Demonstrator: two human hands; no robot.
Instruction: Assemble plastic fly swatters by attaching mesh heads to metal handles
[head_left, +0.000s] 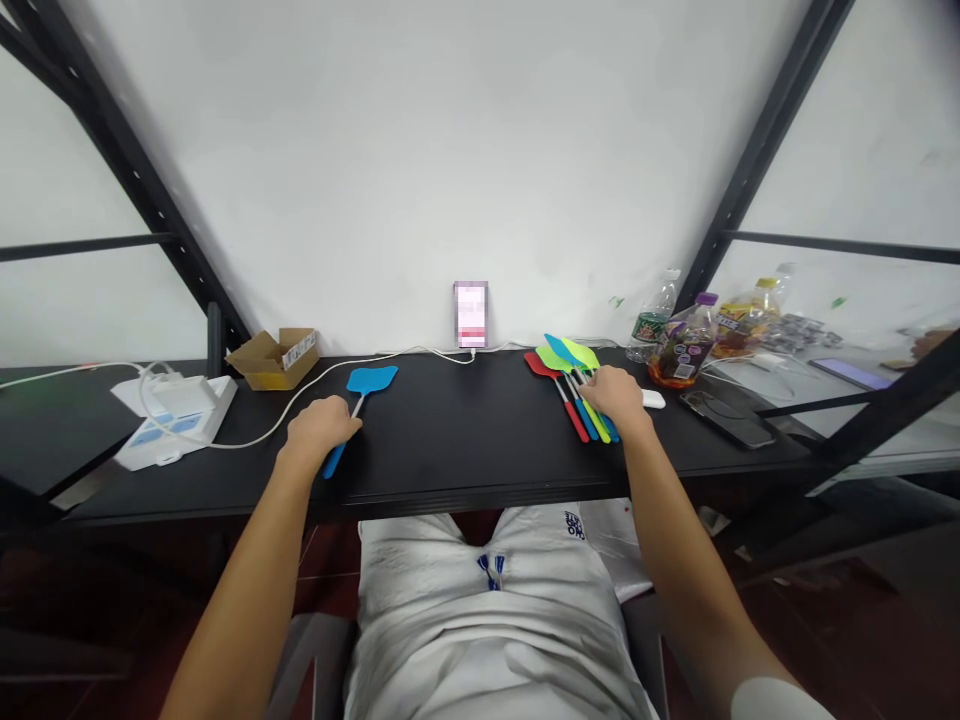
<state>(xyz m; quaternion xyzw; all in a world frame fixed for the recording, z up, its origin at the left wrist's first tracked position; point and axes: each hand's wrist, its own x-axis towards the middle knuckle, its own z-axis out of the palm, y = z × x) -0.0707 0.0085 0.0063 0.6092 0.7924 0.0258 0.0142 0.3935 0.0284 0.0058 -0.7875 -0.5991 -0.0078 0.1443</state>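
Note:
On the left of the black table lies a blue silicone spatula (372, 380) with a metal shaft and a blue handle. My left hand (322, 430) is closed on it around the shaft and upper handle. To the right, several spatulas lie overlapping in a fan: a red spatula (541, 366), green ones and a blue spatula (558, 347) on top. My right hand (616, 395) rests over this bunch, its fingers closed at the shaft of the topmost blue one. The hand hides parts of the shafts and handles there.
A small open cardboard box (274, 362) and a white power strip (180, 415) stand at left, with a white cable. A phone (472, 314) leans on the wall. Bottles (686, 342), a white object (653, 399) and a dark phone (727, 418) are at right. Black metal frames flank the table.

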